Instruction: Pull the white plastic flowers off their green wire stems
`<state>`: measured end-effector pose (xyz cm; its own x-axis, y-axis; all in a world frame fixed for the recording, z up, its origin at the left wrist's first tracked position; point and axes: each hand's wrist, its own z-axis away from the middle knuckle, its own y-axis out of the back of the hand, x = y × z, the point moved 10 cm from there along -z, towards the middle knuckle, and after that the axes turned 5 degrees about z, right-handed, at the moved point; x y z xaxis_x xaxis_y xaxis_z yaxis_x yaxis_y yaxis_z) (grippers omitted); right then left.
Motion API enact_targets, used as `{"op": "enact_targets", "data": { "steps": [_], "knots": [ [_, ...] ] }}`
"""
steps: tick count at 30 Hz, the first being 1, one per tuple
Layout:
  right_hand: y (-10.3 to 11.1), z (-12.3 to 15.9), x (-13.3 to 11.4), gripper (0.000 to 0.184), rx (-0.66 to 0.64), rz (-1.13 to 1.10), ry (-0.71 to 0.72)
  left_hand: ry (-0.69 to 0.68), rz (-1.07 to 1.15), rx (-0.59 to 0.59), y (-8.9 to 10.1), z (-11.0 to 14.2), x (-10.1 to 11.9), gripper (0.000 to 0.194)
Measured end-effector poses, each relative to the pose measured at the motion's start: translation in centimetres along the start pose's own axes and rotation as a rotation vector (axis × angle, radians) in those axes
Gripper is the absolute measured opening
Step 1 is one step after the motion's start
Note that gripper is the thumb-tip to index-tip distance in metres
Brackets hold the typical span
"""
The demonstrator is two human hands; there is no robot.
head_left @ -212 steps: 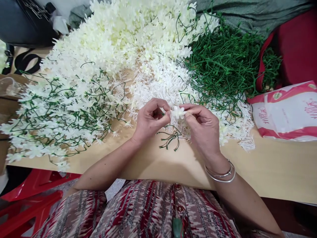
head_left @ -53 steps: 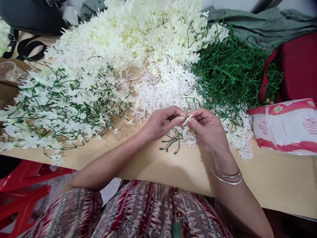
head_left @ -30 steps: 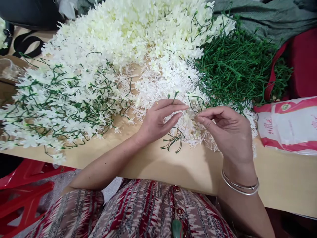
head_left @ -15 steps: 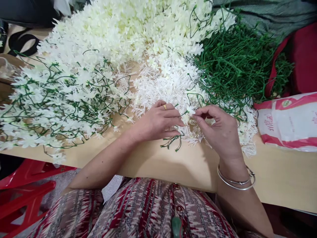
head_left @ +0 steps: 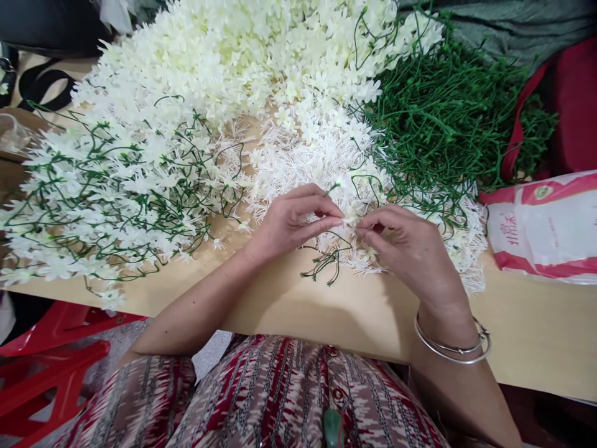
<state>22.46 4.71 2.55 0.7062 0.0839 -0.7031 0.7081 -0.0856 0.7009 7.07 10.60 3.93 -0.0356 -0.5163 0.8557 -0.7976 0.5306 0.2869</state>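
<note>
My left hand (head_left: pixel 298 221) pinches thumb and forefinger together at the edge of a small white artificial flower (head_left: pixel 347 219). A short green stem tip (head_left: pixel 333 187) shows just above those fingers. Opposite it, my right hand (head_left: pixel 405 246) has its thumb and forefinger closed in a pinch close to the flower; what lies between these fingertips is too small to make out. Below the hands, a few loose green plastic stems (head_left: pixel 326 264) lie on the table. Behind the fingers spreads a heap of thin white stamen pieces (head_left: pixel 298 162).
White flowers on green stems (head_left: pixel 116 193) are piled at left. Loose white blossoms (head_left: pixel 224 56) form a big heap at the back. Green stems (head_left: pixel 443 118) are heaped at right, beside a pink-and-white packet (head_left: pixel 545 227). A red stool (head_left: pixel 60 373) stands below the table's (head_left: pixel 298 298) left edge.
My left thumb and forefinger have closed into a pinch, where the fingers were straighter before. My right hand has shifted slightly down and left. The flower between the hands sits lower.
</note>
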Motion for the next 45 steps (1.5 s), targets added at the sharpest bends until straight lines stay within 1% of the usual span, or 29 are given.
{"op": "enact_targets", "data": {
  "steps": [3,4,6,8,11,15,19,21,26,30,33,36,38,40,43,45],
  "knots": [
    [2.4,0.2,-0.1,0.010,0.264,-0.195,-0.019,0.147,0.202,0.166,1.4,0.1,-0.8,0.018],
    [2.6,0.3,-0.1,0.010,0.322,-0.284,-0.025,0.190,0.256,0.197,1.6,0.2,-1.1,0.020],
    [2.3,0.5,0.2,0.012,0.367,-0.458,-0.041,0.254,0.358,0.225,1.5,0.4,-1.7,0.023],
    [1.3,0.5,0.4,0.013,0.359,-0.558,-0.060,0.291,0.449,0.233,1.1,0.5,-2.1,0.024],
    [0.6,0.5,0.6,0.011,0.348,-0.566,-0.066,0.319,0.524,0.252,0.8,0.7,-2.8,0.025],
    [0.8,0.4,0.1,0.009,0.360,-0.548,-0.012,0.331,0.534,0.282,1.0,0.8,-3.0,0.026],
    [1.3,0.5,-0.1,0.008,0.418,-0.580,0.020,0.333,0.529,0.275,0.9,0.8,-2.8,0.025],
    [1.2,0.5,0.1,0.008,0.427,-0.601,0.013,0.336,0.540,0.272,0.8,0.8,-2.7,0.024],
    [-0.1,0.5,0.4,0.010,0.344,-0.647,-0.049,0.337,0.611,0.269,0.3,0.8,-2.9,0.018],
    [-1.2,0.3,0.4,0.011,0.275,-0.693,-0.100,0.352,0.654,0.279,0.2,0.9,-3.5,0.018],
    [-2.0,0.3,0.7,0.022,0.241,-0.717,-0.172,0.381,0.640,0.288,0.2,1.1,-4.0,0.024],
    [-2.2,0.4,0.9,0.026,0.223,-0.683,-0.208,0.384,0.619,0.281,0.2,1.2,-4.1,0.028],
    [-1.9,0.4,0.7,0.025,0.233,-0.623,-0.190,0.379,0.610,0.270,0.1,1.2,-4.1,0.028],
    [-1.0,0.5,0.2,0.022,0.277,-0.504,-0.127,0.378,0.603,0.264,0.1,1.2,-4.1,0.028],
    [0.3,0.7,-1.2,0.011,0.343,-0.275,-0.018,0.390,0.599,0.254,0.1,1.2,-4.0,0.027],
    [0.9,0.7,-1.8,0.008,0.365,-0.162,0.022,0.401,0.599,0.247,0.0,1.2,-3.8,0.027]
  ]
}}
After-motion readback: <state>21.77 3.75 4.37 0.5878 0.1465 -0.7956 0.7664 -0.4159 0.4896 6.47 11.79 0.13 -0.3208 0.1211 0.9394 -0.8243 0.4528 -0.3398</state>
